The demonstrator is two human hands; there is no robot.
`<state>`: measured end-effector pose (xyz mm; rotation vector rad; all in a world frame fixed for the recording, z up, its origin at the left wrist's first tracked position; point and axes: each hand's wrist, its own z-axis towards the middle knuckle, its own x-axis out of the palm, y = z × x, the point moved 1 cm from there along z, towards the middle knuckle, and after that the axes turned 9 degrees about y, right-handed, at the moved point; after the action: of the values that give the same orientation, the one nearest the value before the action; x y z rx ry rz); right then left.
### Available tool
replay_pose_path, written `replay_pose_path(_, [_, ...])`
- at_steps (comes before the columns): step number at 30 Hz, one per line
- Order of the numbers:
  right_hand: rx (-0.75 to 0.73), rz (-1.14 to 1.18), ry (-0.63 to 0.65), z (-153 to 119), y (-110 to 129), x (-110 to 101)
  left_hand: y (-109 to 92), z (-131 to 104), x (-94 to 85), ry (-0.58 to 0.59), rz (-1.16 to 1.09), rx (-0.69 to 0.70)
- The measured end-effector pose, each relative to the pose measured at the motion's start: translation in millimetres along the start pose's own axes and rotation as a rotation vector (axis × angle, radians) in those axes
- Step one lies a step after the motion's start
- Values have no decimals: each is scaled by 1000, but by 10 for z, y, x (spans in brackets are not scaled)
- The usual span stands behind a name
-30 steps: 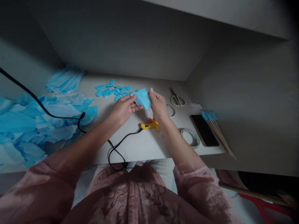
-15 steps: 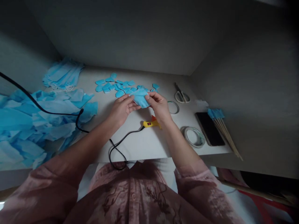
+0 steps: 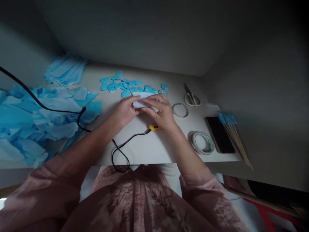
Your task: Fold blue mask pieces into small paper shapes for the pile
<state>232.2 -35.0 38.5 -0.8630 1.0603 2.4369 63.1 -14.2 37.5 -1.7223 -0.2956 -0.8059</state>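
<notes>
- Two hands meeting over one pale blue folded piece (image 3: 142,98) on the worktop (image 3: 154,148), just short of the scattered cut shapes.
- Left hand (image 3: 125,111) curled at the piece's near left edge, fingertips pinching it, thumb tucked toward the right hand.
- Right hand (image 3: 160,111) laid across the piece's right end, fingers stretched leftward and pressing it flat, touching the left hand's fingertips.
- Piece mostly covered; only its far edge and left part visible between and beyond the fingers.
- Small blue cut pieces (image 3: 127,85) strewn just beyond both hands, a few touching the folded piece's far edge.
- Yellow glue gun (image 3: 155,128) partly hidden under the right wrist, its black cord (image 3: 120,151) looping back toward the body and off to the left.
- Thin tape ring (image 3: 180,110) just right of the right hand; wider tape roll (image 3: 202,142) farther right and nearer the body.
- Scissors (image 3: 191,98) beyond the thin ring, right of the right hand.
- Dark phone (image 3: 220,134) and a bundle of blue-tipped sticks (image 3: 235,135) well to the right.
- Heap of blue sheets (image 3: 31,122) well left of the left hand; a stack of blue masks (image 3: 65,71) beyond it.
</notes>
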Motion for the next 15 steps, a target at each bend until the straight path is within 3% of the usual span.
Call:
replay_pose_path(6, [47,5,-176,-3,-67,-108,-78,-70,38,-14,39,121])
replay_pose_path(15, [131,204,-59,8,-91,-58,-63,-69,60,24,45,140])
